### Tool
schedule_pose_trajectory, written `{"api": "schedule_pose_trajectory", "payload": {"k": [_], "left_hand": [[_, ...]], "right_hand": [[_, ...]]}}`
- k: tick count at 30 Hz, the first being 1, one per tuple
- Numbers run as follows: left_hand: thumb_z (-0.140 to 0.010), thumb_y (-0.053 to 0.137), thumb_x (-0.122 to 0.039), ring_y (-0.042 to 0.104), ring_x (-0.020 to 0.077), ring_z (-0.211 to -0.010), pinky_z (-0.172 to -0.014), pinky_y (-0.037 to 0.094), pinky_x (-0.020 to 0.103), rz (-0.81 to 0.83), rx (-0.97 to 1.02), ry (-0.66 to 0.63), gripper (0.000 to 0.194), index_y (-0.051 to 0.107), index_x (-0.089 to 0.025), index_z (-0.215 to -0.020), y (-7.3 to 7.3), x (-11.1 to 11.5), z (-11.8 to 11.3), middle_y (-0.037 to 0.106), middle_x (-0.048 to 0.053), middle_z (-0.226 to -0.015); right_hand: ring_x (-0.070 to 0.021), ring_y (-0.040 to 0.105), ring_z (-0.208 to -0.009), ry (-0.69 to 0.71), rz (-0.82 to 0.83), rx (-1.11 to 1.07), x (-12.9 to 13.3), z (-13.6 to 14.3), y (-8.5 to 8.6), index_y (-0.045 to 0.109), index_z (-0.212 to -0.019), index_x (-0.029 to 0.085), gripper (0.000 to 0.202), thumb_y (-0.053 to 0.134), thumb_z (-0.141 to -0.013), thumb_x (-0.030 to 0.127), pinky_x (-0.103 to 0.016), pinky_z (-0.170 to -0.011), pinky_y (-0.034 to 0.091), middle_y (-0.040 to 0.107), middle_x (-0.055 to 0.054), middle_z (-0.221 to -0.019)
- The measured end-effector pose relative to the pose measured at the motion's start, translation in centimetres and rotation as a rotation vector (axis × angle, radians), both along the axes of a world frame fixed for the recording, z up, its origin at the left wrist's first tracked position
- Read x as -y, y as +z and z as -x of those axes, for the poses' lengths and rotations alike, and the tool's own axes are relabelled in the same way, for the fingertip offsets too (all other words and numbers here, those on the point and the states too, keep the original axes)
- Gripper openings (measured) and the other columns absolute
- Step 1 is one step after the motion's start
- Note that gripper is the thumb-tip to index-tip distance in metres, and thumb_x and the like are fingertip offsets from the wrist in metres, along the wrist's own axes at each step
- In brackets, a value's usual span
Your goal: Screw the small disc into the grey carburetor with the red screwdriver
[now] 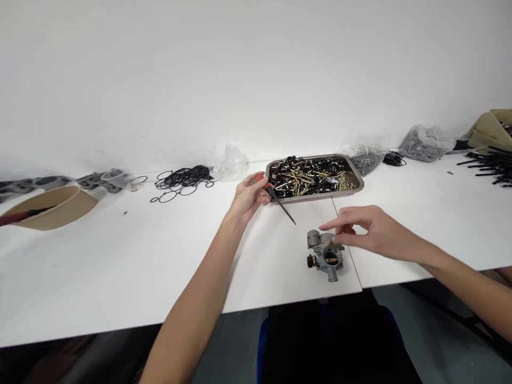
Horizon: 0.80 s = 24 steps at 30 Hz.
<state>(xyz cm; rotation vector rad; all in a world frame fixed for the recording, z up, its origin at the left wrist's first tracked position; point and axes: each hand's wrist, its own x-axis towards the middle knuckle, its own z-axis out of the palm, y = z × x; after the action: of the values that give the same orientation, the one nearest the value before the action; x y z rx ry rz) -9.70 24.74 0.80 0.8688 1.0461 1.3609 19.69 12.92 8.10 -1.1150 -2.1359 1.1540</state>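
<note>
My left hand (248,196) is closed around the red handle of a screwdriver (283,208), beside the left end of a metal tray (358,184) of small black and brass-coloured parts. The screwdriver's dark shaft points down and to the right. A grey metal carburetor-like part (326,255) rests on the white table. Just over its upper right side is my right hand (356,226), with the index finger stretched out and the thumb apart from it. I see nothing held between those fingers.
Black rubber rings (186,178) and a clear plastic bag (229,161) lie left of the tray. A beige bin (60,208) stands far left. Along the right are bagged small parts (426,143), black tubes (490,165) and another beige bin (486,129).
</note>
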Motion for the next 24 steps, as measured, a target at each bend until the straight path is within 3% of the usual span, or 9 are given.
{"api": "schedule_pose_trajectory", "payload": {"k": [10, 16, 24], "left_hand": [[-0.071, 0.087, -0.027, 0.049, 0.006, -0.04, -0.042, 0.042, 0.021, -0.016, -0.045, -0.001, 0.045, 0.061, -0.016, -0.106, -0.1, 0.0, 0.2, 0.069, 0.001, -0.068], [-0.07, 0.088, -0.027, 0.049, 0.0061, -0.04, -0.042, 0.042, 0.021, -0.02, -0.05, -0.005, 0.047, 0.061, -0.016, -0.106, -0.2, -0.1, 0.3, 0.068, 0.0, -0.067], [-0.07, 0.088, -0.027, 0.048, 0.0054, -0.04, -0.041, 0.041, 0.02, -0.023, -0.058, -0.005, 0.045, 0.061, -0.017, -0.105, 0.2, 0.2, 0.1, 0.068, 0.0, -0.068]], "right_hand": [[-0.0184, 0.062, -0.08, 0.017, 0.177, 0.003, 0.9, 1.0, -2.3, 0.081, -0.111, 0.026, 0.031, 0.072, -0.087, 0.042, -0.033, -0.073, 0.05, 0.071, -0.005, -0.088], [-0.0186, 0.061, -0.086, -0.011, 0.09, 0.024, 0.8, 0.8, -2.8, 0.077, -0.118, 0.029, 0.038, 0.074, -0.086, 0.049, -0.035, -0.079, 0.052, 0.066, -0.007, -0.105], [-0.019, 0.06, -0.087, 0.028, 0.087, 0.109, 0.3, 0.6, -2.8, 0.08, -0.104, 0.027, 0.038, 0.062, -0.094, 0.058, -0.032, -0.075, 0.049, 0.065, -0.008, -0.105]]}}
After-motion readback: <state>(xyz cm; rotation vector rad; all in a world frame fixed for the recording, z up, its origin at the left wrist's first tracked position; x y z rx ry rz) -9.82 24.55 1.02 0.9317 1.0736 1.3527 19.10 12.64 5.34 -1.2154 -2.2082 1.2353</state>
